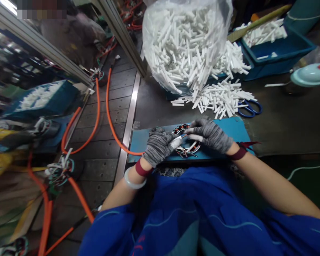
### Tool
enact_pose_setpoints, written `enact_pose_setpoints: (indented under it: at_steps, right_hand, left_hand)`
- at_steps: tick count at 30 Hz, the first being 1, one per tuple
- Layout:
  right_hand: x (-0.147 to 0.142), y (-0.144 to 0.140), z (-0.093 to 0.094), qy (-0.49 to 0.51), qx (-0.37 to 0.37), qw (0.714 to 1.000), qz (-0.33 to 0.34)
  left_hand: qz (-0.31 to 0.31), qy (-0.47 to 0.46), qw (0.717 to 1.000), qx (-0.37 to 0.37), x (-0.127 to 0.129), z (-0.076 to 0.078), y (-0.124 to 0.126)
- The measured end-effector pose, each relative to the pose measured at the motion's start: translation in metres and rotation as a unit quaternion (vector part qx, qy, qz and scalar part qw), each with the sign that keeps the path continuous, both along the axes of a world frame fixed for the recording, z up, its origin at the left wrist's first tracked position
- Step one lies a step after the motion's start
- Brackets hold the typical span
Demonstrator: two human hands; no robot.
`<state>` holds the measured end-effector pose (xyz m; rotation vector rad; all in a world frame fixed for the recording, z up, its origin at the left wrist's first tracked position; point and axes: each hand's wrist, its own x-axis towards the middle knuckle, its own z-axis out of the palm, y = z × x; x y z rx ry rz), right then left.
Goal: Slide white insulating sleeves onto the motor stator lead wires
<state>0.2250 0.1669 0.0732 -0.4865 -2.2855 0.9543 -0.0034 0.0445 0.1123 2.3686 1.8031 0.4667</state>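
Observation:
A ring-shaped motor stator (198,146) with orange, white and dark wires lies on a blue board (230,125) before me. Over its left side, my left hand (161,144), in a grey striped glove with white fingertips, is closed in a pinch. A short wire (184,136) shows at its fingertips, above the ring. From the right, my right hand (210,134), gloved alike, meets the same wire with thumb and forefinger pinched together. The fingers of both hands partly hide the stator and the wire's far end.
Behind the board, a plastic bag (152,46) bulges with white tubes, and loose white tubes (220,97) spill beside blue scissors (250,108). Blue bins (280,65) and a light-blue lidded container (309,75) stand right. Left, orange cables (108,96) cross a slatted conveyor; a co-worker's yellow sleeve (0,133) shows beyond.

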Motion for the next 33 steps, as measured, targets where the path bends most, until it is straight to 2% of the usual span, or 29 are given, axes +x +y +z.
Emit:
enact_pose_setpoints:
  at_steps: [4,7,10,13,15,16,18,21,24,26,28,30,33]
  right_hand:
    - [0.016,0.011,0.004,0.01,-0.09,0.996,0.005]
    - [0.027,0.009,0.008,0.014,-0.168,0.984,-0.051]
    - [0.043,-0.006,0.005,-0.026,-0.203,0.976,-0.078]
    - [0.049,-0.026,-0.005,-0.073,-0.214,0.973,-0.035]
    - [0.042,-0.035,-0.011,-0.092,-0.181,0.979,-0.03]
    - [0.037,-0.036,-0.012,-0.11,-0.147,0.982,-0.039]
    - [0.029,-0.029,-0.007,-0.182,-0.047,0.979,-0.074]
    - [0.031,0.001,0.005,-0.279,0.078,0.945,-0.154]
    - [0.049,0.041,0.01,-0.332,0.103,0.915,-0.206]
    - [0.062,0.064,0.006,-0.352,0.11,0.906,-0.209]
    - [0.07,0.077,0.0,-0.324,0.107,0.917,-0.207]
    - [0.072,0.075,-0.006,-0.26,0.098,0.936,-0.217]
    - [0.068,0.042,-0.007,-0.153,0.073,0.955,-0.242]
  left_hand:
    - [-0.02,0.083,0.996,0.004,0.027,0.002,0.022]
    - [-0.019,0.105,0.994,0.006,0.04,0.005,0.034]
    - [-0.01,0.098,0.994,0.053,0.025,0.008,0.022]
    - [-0.081,0.079,0.991,0.074,-0.007,0.0,-0.004]
    - [-0.105,0.078,0.988,0.077,-0.021,-0.011,-0.017]
    - [-0.095,0.081,0.989,0.083,-0.024,-0.018,-0.022]
    - [-0.04,0.099,0.99,0.097,-0.02,-0.028,-0.027]
    - [0.042,0.134,0.988,0.068,-0.004,-0.03,-0.027]
    - [0.074,0.103,0.991,-0.034,0.007,-0.016,-0.014]
    - [0.049,0.011,0.994,-0.101,0.008,-0.004,0.001]
    - [0.002,-0.105,0.983,-0.15,0.006,0.006,0.012]
    - [-0.017,-0.19,0.966,-0.176,0.003,0.011,0.014]
    - [0.031,-0.224,0.964,-0.14,0.004,0.009,-0.005]
